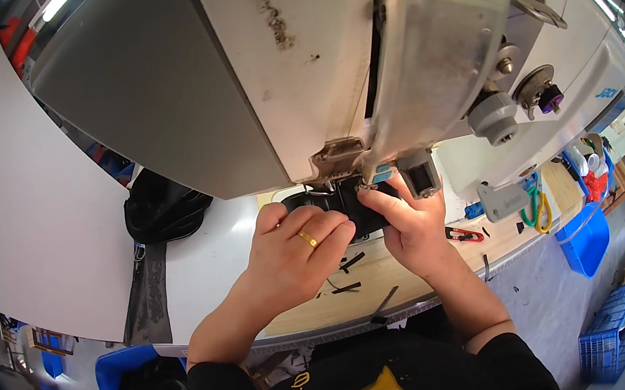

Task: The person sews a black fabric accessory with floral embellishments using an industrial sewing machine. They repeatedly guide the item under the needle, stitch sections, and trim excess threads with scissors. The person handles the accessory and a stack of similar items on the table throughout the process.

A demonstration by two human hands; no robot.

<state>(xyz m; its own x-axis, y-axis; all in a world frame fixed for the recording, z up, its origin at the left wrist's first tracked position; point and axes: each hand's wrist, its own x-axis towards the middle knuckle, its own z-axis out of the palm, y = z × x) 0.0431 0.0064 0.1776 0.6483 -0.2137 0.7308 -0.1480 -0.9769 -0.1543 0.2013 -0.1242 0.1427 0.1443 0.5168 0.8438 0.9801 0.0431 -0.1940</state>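
Observation:
Under the head of a large white and grey sewing machine (324, 43), a small black piece of material (363, 218) lies on the work surface. My left hand (297, 256), with a gold ring on one finger, is closed on the piece's left side, its fingers curled. From the right, my right hand (416, 229) grips the same piece, thumb pressed on it close to the presser area. The machine head hides part of the right fingers and the stitching point.
Black scraps (349, 263) are scattered on the wooden table (297, 321) before me. To the right lie red thread snips (465, 235), scissors with green and yellow handles (542, 212) and a blue bin (589, 241). A black bundle (160, 207) sits at left, above a blue tub (108, 380).

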